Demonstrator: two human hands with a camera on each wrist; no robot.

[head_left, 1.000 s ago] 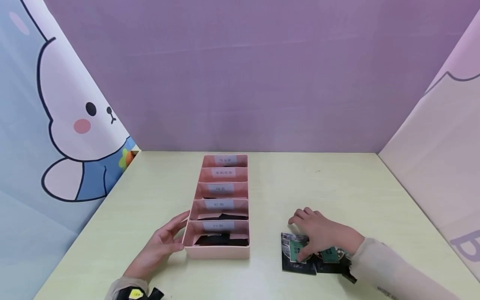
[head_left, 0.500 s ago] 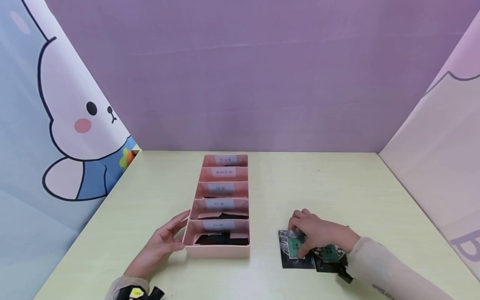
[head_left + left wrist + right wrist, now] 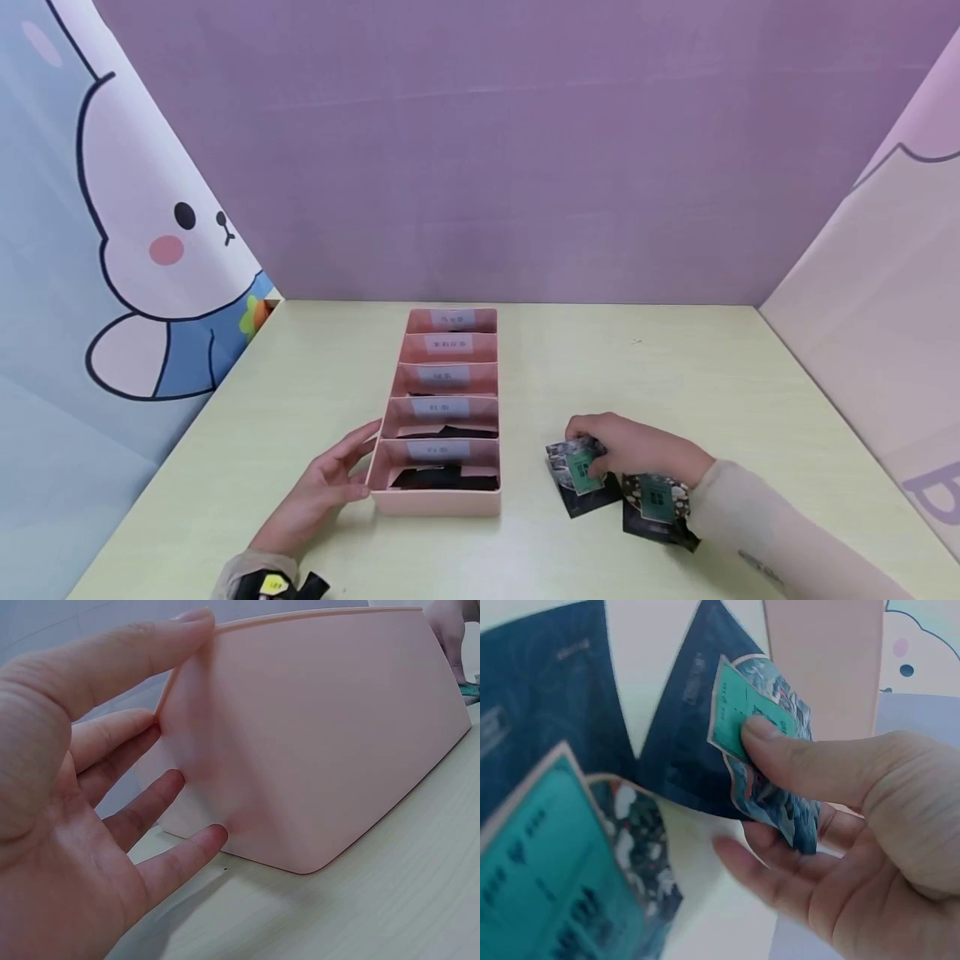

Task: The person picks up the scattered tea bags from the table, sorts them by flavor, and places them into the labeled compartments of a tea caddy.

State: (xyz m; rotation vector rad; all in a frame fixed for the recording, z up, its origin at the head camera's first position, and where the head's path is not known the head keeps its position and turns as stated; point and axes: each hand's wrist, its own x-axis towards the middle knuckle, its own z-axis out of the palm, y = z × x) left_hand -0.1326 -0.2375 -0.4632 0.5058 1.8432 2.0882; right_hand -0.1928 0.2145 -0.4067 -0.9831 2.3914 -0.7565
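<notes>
My left hand [image 3: 318, 493] touches the near left corner of a long pink divided box [image 3: 437, 503]. In the left wrist view its thumb lies at the rim and its loosely straight fingers touch the outer wall. To the right of the box, my right hand [image 3: 641, 448] pinches a dark tea packet [image 3: 686, 731] with a green label between thumb and fingers. The right wrist view shows this packet bent and tilted up. A second dark tea packet [image 3: 656, 500] with a similar green label lies under the right wrist, partly hidden by the sleeve.
Each compartment of the box has a white label [image 3: 438, 451] with printed characters. Dark packets [image 3: 427, 478] lie in the nearest compartments. A purple cloth [image 3: 480, 167] stands behind the pale table [image 3: 600, 358], with a cartoon-printed sheet [image 3: 150, 275] at the left.
My right hand has closed its pinch on the left tea packet and drawn it up and left, apart from the other one. The left hand has stayed at the box.
</notes>
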